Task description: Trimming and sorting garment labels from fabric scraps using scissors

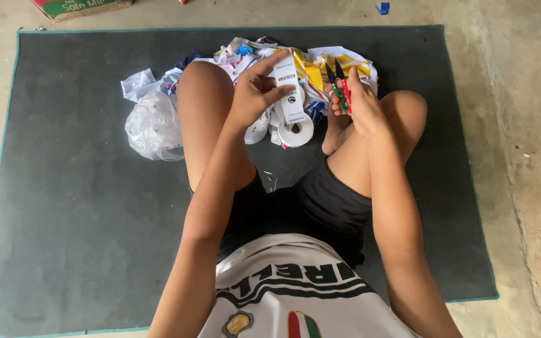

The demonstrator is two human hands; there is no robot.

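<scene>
The person sat cross-legged on a dark grey mat (82, 206) with a thin teal edge, its surface flat and felt-like against the rough, stained concrete floor (521, 156) around it. The left hand (255, 94) was closed on a white strip of printed labels (288, 84), thumb on the near side and fingers curled behind — the strip stood nearly upright and ran down to a flat white roll (297, 130) resting on the mat between the knees. The right hand (358, 100) gripped a small pair of thread snips (339, 84), green and red in the handle, the dark blades pointing up and away; whether the blades were parted or together was hard to make out at this size. The snips sat just beside the strip, not touching it.

Behind both hands lay a loose heap of cut scraps (320, 62) — white, yellow and blue pieces, crumpled and overlapping, partly hidden by the hands and the left knee. To the left of the knee a crinkled translucent plastic bag (154, 128) slumped on the mat. A few tiny pale offcuts (272, 180) lay near the shorts. At the top edge a cardboard box (82, 7) was cut off by the frame, as was a small blue scrap (382, 8) on the concrete.
</scene>
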